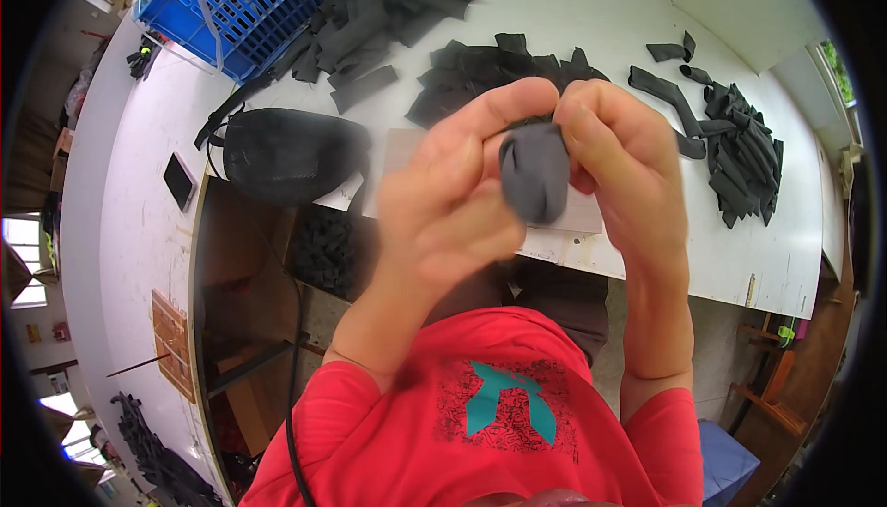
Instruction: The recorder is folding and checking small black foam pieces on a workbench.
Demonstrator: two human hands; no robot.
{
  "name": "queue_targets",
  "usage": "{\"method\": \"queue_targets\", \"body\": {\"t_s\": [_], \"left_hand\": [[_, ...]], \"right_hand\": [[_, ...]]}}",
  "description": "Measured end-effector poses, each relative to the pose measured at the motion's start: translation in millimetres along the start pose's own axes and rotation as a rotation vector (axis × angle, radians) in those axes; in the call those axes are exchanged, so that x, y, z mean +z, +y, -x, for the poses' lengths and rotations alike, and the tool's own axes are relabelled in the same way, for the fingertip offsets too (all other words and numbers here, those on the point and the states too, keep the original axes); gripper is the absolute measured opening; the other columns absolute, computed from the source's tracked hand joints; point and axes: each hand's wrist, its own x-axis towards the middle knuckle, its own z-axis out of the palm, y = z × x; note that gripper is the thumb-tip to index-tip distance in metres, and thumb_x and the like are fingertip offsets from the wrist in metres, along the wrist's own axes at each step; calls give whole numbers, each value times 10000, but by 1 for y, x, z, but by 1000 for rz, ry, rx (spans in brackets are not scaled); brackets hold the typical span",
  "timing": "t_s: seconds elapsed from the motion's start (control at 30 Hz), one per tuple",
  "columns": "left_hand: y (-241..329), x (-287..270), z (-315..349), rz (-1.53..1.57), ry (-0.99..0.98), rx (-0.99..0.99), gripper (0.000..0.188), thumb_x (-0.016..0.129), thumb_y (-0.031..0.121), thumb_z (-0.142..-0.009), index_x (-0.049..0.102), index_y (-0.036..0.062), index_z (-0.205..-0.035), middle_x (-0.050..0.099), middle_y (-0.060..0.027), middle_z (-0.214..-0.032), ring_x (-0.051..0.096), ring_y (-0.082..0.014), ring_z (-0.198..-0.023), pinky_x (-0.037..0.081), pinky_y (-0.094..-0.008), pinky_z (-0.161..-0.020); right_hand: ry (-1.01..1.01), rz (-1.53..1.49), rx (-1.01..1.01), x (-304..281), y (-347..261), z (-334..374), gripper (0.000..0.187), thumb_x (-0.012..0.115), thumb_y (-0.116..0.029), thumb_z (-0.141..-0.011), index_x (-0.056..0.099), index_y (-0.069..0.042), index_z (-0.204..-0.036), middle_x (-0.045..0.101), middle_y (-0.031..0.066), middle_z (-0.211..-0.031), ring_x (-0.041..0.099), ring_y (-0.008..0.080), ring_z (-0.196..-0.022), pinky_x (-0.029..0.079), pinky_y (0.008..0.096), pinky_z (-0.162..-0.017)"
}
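Observation:
A small dark grey strip of fabric [536, 179], folded into a loop or tube, is held up between my two hands above the white table. My right hand [633, 151] pinches its upper edge with thumb and index finger. On the other side, my left hand [453, 184] is closed at the top of the same piece, its index finger reaching across; motion blurs its lower fingers. Just beyond my hands lies a heap of similar dark fabric pieces [504, 64]. Beneath them, a pale board [582, 214] shows in part at the table's near edge.
A blue plastic basket [208, 22] stands at the far left, beside more fabric strips [379, 22]. Another pile [744, 161] lies on the right. Left of my hands are a black mesh-covered object [286, 151] and a phone [178, 182]. A black cable [297, 359] hangs by my left arm.

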Motion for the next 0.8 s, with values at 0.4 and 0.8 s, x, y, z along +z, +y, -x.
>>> {"method": "queue_targets", "body": {"t_s": [0.4, 0.8], "left_hand": [[-11, -67, -3, -319, 334, 57, 294, 454, 45, -839, 426, 4, -1129, 579, -49, -759, 314, -29, -344, 234, -166, -348], [-10, -103, 7, -988, 579, 187, 230, 501, 67, -830, 468, -4, -1046, 543, -38, -685, 458, -84, -525, 366, -180, -491]], "right_hand": [[-138, -348, 351, -32, 103, -12, 235, 541, -258, -830, 489, -76, -692, 439, -31, -586, 378, 40, -508, 296, 170, -448], [-59, -210, 365, -25, 138, 7, 198, 497, -195, -854, 490, -65, -705, 456, -24, -596, 401, 44, -524, 326, 184, -465]]}}
